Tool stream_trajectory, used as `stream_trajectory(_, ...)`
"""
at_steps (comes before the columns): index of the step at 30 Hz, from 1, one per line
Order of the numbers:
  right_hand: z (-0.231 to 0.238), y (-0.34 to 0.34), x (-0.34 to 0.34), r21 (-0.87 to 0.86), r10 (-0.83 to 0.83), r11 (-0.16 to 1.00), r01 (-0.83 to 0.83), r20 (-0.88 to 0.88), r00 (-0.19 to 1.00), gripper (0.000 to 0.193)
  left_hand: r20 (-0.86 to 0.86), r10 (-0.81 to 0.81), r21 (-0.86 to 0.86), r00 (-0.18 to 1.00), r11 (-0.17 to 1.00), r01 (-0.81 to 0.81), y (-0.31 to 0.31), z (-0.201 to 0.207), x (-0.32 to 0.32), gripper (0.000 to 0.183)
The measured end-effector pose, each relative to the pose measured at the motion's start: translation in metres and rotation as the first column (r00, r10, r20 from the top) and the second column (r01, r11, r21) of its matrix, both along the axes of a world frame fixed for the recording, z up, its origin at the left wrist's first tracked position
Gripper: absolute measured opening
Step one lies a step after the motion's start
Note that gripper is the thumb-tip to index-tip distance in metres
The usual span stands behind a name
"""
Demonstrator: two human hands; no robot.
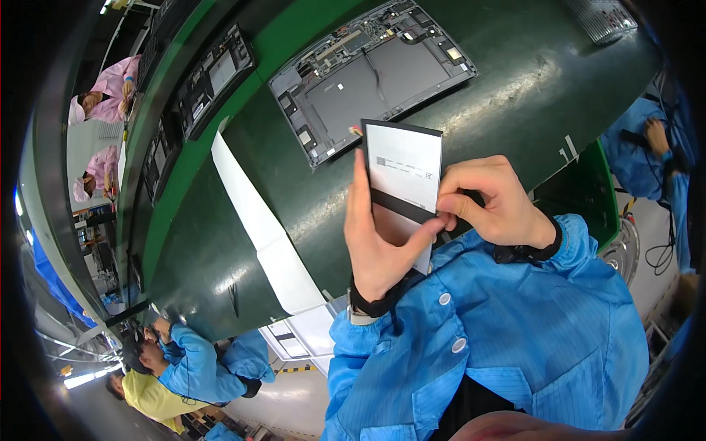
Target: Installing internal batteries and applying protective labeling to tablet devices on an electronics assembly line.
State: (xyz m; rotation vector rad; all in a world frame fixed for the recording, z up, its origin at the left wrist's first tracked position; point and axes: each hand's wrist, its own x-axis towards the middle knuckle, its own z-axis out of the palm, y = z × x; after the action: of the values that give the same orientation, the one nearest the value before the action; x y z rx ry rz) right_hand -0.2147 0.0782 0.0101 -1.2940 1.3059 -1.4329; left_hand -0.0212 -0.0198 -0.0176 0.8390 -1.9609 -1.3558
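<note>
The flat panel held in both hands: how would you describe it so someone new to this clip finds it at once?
Start at the dark green belt and the opened device chassis lying on it. Just below that chassis, the left hand and right hand hold up a thin rectangular panel. Unlike the devices on the belt, it is off the surface, with a pale face crossed by a black band.

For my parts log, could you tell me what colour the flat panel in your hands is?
The flat panel is white with a black band and edges, seen in the head view.
</note>
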Motion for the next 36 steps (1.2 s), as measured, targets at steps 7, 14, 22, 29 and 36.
stream_trajectory(7, -0.008, -0.016, 0.014, -0.134, 0.139, 0.984, -0.121, 0.141, 0.98, 0.008, -0.326, -0.077, 0.63, 0.942, 0.725, 0.277, 0.01, 0.008, 0.002, 0.114)
stream_trajectory(14, -0.016, -0.007, -0.001, -0.126, -0.311, 0.95, 0.287, -0.274, 0.91, 0.003, -0.506, 0.227, 0.468, 0.832, 0.883, 0.044, -0.009, 0.008, 0.005, 0.099)
stream_trajectory(22, 0.004, -0.012, 0.047, -0.245, -0.172, 0.966, 0.087, -0.35, 0.921, 0.015, -0.316, 0.208, 0.361, 0.926, 0.929, -0.086, 0.007, 0.006, -0.011, 0.094)
stream_trajectory(29, 0.008, -0.016, 0.034, -0.142, -0.045, 0.99, 0.013, -0.224, 0.973, 0.006, -0.504, 0.221, 0.576, 0.835, 0.806, 0.134, 0.007, 0.01, -0.013, 0.095)
stream_trajectory(36, -0.012, -0.015, 0.013, -0.157, -0.358, 0.933, 0.323, -0.337, 0.871, 0.005, -0.653, 0.383, 0.519, 0.653, 0.854, 0.018, -0.009, 0.016, -0.002, 0.083)
